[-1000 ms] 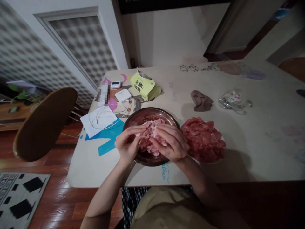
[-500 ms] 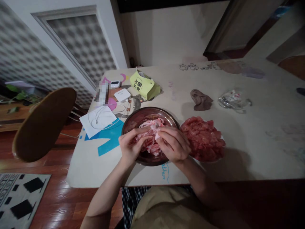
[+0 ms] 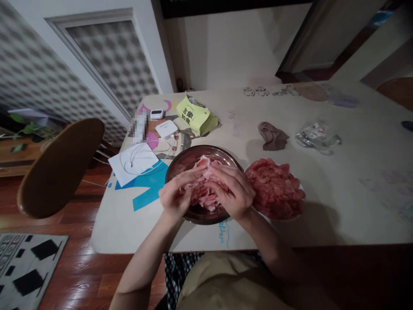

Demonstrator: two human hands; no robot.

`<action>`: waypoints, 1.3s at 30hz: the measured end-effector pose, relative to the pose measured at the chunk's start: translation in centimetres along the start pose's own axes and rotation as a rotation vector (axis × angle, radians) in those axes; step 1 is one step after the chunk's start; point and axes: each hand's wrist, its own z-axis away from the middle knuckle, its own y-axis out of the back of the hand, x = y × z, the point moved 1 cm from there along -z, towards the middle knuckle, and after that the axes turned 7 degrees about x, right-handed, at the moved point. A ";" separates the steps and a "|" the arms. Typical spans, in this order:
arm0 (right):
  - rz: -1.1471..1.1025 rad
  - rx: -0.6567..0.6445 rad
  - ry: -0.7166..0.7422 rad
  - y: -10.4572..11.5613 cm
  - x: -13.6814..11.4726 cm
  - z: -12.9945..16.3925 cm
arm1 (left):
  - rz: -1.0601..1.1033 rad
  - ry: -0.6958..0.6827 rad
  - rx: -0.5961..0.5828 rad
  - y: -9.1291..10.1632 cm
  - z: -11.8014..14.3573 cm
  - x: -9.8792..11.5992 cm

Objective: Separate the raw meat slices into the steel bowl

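Note:
Pale pink, fatty sliced meat lies heaped in a round metal bowl near the table's front edge. From the left side, my left hand reaches over the rim with its fingers curled onto the meat. My right hand comes in from the right, its fingers bent over the same heap and almost meeting the left fingertips. Both hands grip the meat, though the fingertips are partly hidden. Right of the bowl, a heap of darker red meat pieces sits on a white plate, mostly covered.
Behind the bowl stands a yellow-green paper bag. White devices, a cable and a white sheet lie at the left. A brown cloth and a clear crumpled plastic bag rest at the right. A chair is left of the table.
My fingers have shifted on the meat. The right hand has moved slightly left and now lies flatter over the heap, its fingers pointing toward the left hand. The bowl has stayed in place.

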 end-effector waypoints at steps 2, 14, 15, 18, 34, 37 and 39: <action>0.022 -0.011 0.006 0.1 0.1 0.1 | 0.032 -0.042 -0.036 0.0 -0.2 0.0; 0.022 -0.128 0.219 0.9 0.4 0.7 | 0.014 -0.195 -0.027 0.5 -0.4 0.0; 0.033 -0.124 0.221 0.9 0.3 0.7 | 0.029 -0.203 -0.027 0.5 -0.4 0.1; 0.067 -0.110 0.214 0.9 0.0 0.7 | 0.066 -0.224 -0.053 0.3 -0.3 0.1; 0.056 -0.050 0.235 0.8 0.2 0.3 | -0.059 -0.207 -0.096 0.5 -0.8 0.4; 0.093 -0.079 0.236 0.8 0.4 0.3 | -0.050 -0.255 -0.066 0.6 -0.5 0.2; 0.100 -0.104 0.255 0.9 0.4 0.4 | -0.061 -0.263 -0.052 0.7 -0.2 0.1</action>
